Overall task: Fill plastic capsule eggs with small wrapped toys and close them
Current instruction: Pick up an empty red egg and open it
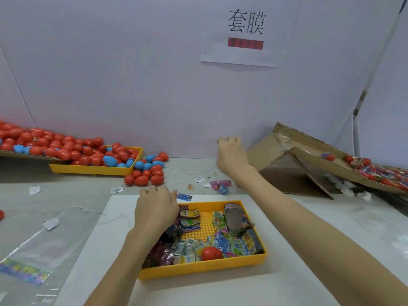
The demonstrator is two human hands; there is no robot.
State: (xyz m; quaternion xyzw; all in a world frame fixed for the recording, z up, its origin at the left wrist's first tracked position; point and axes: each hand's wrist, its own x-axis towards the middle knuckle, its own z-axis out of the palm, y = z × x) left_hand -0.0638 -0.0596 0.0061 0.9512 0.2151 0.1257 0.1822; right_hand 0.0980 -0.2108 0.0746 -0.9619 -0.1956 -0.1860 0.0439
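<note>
The left hand (155, 209) rests knuckles-up over the far left corner of the near yellow tray (198, 267), fingers curled down into the heap of wrapped toys (189, 219); whether it grips one cannot be told, since the fingertips are hidden. The right hand (230, 154) is stretched far forward, raised above the table (331, 217) near the back wall, fingers loosely bent and blurred, with nothing visible in them. The two hands are well apart.

The near tray holds small foil-wrapped toy packets, a bundle of cards (235, 219) standing at its far right, and one closed red capsule egg (211, 253) near its front edge. The tray sits on a white sheet (198, 292).

Behind the left hand, a second yellow tray (95, 170) overflows with red and blue capsule eggs (88, 153), some spilled onto the table beside it. To the right, a slanted cardboard chute (309, 155) carries wrapped eggs (375, 171). A clear plastic bag (39, 250) lies at the near left. A paper sign (245, 34) with printed characters hangs on the wall.
</note>
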